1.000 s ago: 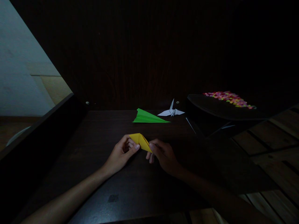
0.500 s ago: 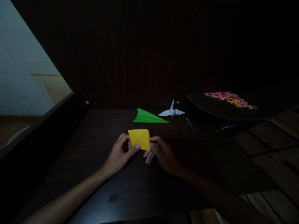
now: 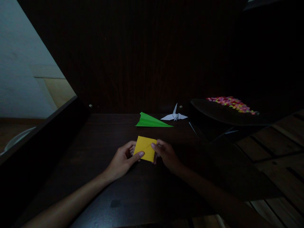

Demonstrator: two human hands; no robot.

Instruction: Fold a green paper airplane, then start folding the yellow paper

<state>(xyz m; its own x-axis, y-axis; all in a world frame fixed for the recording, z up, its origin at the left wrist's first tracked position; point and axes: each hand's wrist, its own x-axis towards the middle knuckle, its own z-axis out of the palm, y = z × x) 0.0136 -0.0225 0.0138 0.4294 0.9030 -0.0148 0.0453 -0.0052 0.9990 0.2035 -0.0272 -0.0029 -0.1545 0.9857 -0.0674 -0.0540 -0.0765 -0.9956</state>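
In the head view, the folded yellow paper (image 3: 145, 148) sat between both hands, just above the dark surface (image 3: 99, 177). The left hand (image 3: 122, 160) pinched its corner at seven o'clock; the right hand (image 3: 166, 154) clamped its three o'clock edge. A crease ran diagonally across it. At twelve o'clock lay a green paper plane (image 3: 150, 120) and a white paper crane (image 3: 174, 116).

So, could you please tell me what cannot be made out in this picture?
Head view only:
- Underside of the yellow paper: hidden by the sheet itself.
- Left hand and right hand fingers behind the paper: covered.
- Colourful bits on the dark tray: too small and dim.
- Back wall: too dark.
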